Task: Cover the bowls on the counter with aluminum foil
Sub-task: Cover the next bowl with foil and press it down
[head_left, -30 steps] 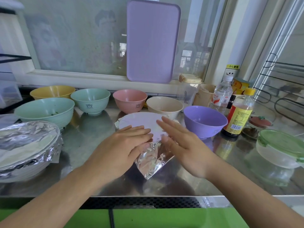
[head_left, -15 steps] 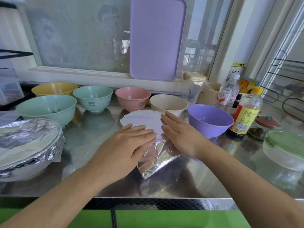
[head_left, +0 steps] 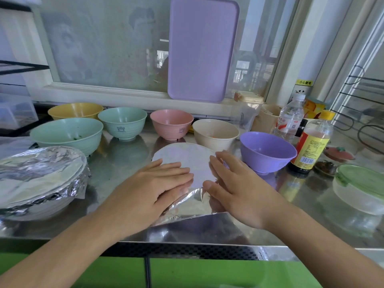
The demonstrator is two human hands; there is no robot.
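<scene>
Foil-topped bowl (head_left: pixel 185 161), counter's (head_left: pixel 116 169) front-edge middle; left hand (head_left: pixel 153 188) flat, fingers straight, pinning foil; right hand (head_left: pixel 234 183) open, pressing the right rim down, likely moulding it.

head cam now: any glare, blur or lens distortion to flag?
Head view: daylight from the window behind; foil and steel counter mirror brightly, no blown-out glare; wide-angle bends the window frames at the right edge; hands and bowls sharp, no motion blur.
</scene>
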